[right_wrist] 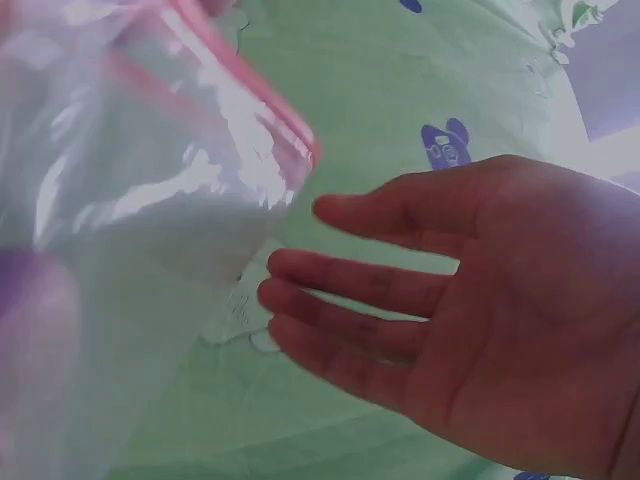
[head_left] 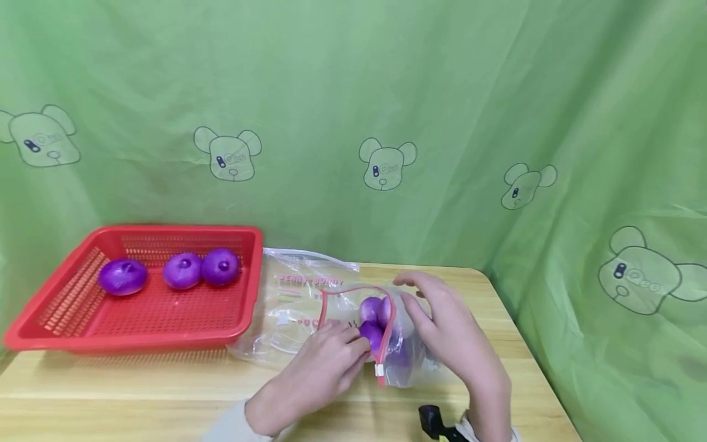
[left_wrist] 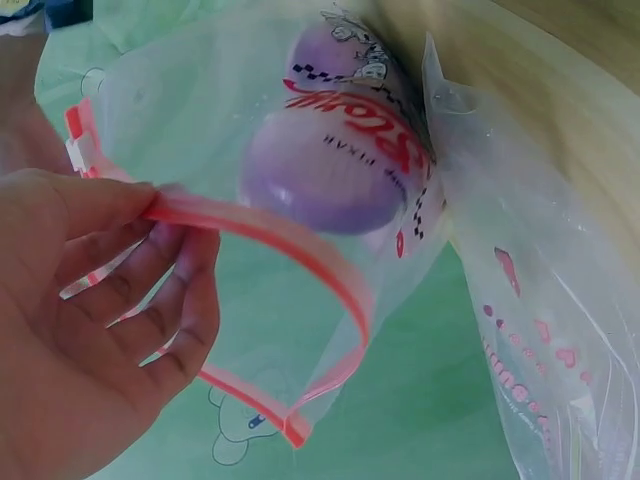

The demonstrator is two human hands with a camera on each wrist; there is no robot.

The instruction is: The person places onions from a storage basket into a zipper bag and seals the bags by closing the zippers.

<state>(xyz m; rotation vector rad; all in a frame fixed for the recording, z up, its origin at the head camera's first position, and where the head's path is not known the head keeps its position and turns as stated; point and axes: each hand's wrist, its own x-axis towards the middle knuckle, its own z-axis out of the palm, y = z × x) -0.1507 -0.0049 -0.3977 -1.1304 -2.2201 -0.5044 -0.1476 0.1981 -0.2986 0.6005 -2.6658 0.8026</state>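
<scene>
Nearest the camera, a black object (head_left: 429, 422) of unclear use shows beside the person's right wrist, at the near side of the table (head_left: 166, 393). Beyond it, right of centre, lies a clear zip bag (head_left: 411, 370), its mouth spread toward the left. The left hand (head_left: 326, 362) pinches the red rim (left_wrist: 320, 262) of this mouth between thumb and fingers. The right hand (head_left: 450, 328) is at the bag's right side with loosely bent, parted fingers and no grip; whether any part of it touches the film cannot be told. Several purple onions (head_left: 371, 336) rest inside the bag. To the left, a red basket (head_left: 138, 341) contains three loose onions (head_left: 123, 277); a second clear bag (head_left: 298, 301) lies between basket and zip bag.

Handling, as judged: the film is light, limp and slick, folding wherever unsupported, whereas the rim is stiffer and offers the surer hold, away from the white slider (head_left: 378, 370). The onions appear firm, smooth and apt to roll; each is best cupped around its widest part. The filled end probably wants a palm beneath it.
</scene>
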